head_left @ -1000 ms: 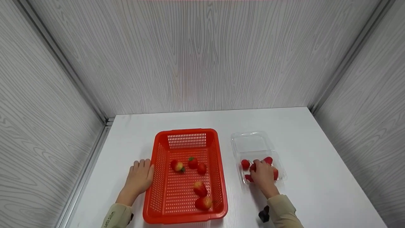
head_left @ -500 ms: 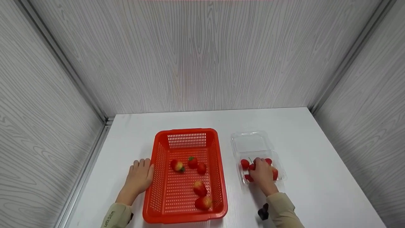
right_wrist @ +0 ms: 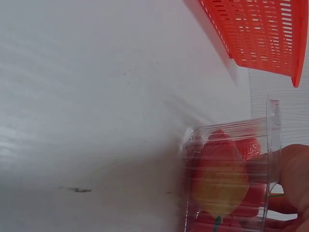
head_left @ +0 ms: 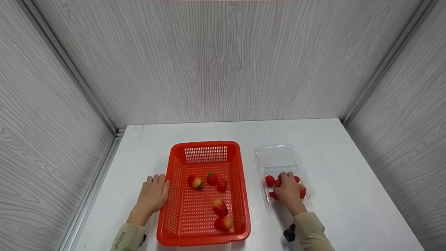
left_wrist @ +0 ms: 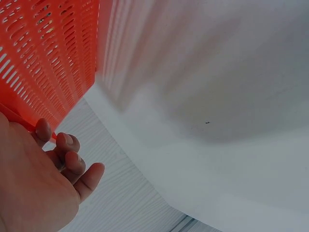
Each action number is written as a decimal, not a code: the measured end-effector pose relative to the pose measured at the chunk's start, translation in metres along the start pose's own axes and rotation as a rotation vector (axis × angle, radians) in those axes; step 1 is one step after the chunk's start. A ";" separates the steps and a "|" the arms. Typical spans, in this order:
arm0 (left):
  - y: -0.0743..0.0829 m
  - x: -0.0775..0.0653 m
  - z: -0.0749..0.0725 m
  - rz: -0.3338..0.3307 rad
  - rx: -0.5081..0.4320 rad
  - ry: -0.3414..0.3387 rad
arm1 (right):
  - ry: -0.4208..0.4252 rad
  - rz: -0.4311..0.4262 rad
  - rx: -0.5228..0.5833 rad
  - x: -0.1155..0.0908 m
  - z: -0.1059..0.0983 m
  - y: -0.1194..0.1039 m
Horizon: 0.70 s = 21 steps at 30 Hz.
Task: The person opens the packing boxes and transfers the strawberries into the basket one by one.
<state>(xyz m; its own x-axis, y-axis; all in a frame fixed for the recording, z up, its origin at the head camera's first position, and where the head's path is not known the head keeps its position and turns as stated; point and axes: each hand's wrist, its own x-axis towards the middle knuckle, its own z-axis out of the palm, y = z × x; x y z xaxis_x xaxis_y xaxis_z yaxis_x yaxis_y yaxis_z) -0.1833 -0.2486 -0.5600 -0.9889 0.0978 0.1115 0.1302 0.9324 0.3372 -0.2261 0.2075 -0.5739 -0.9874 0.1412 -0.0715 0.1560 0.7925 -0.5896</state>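
My left hand point(head_left: 152, 195) holds the left rim of a red perforated basket point(head_left: 204, 241); in the left wrist view, its fingers point(left_wrist: 75, 164) bend beside the rim, and the thumb is hidden. My right hand point(head_left: 289, 191) reaches into an open clear plastic clamshell box point(head_left: 278, 157), its fingers curled down over a small red cherry point(head_left: 277, 183). The fingertips are partly hidden among the fruit. Around them in the box lie a round red fruit point(head_left: 269, 180) and a red-and-yellow fruit point(head_left: 302, 191). In the right wrist view, the yellow-red fruit point(right_wrist: 219, 181) shows through the box wall.
Several red and yellow-red fruits lie in the basket, among them a strawberry point(head_left: 212, 179) with green leaves and a yellow-red fruit point(head_left: 224, 223). The white table point(head_left: 341, 167) is bounded by wood-grain panels point(head_left: 216, 62) at the back and sides.
My right hand has shifted slightly within the box, and the cherry at its fingers has moved a little left. My left hand and the basket have stayed put.
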 end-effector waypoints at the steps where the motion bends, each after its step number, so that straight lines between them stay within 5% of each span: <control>1: 0.000 0.000 0.000 -0.001 -0.001 -0.005 | 0.001 -0.001 0.000 0.000 0.000 0.000; 14: 0.001 -0.001 0.000 0.002 -0.010 -0.004 | 0.018 0.005 0.039 -0.008 -0.009 -0.006; 21: 0.002 -0.002 -0.003 0.014 0.003 0.022 | 0.061 -0.068 0.076 -0.013 -0.018 -0.020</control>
<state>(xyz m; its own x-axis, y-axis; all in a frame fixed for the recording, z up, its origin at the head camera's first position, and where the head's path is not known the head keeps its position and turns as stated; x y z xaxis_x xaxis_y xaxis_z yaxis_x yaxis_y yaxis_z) -0.1808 -0.2479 -0.5572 -0.9852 0.1030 0.1371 0.1437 0.9320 0.3328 -0.2164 0.2004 -0.5465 -0.9919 0.1260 0.0186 0.0836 0.7547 -0.6507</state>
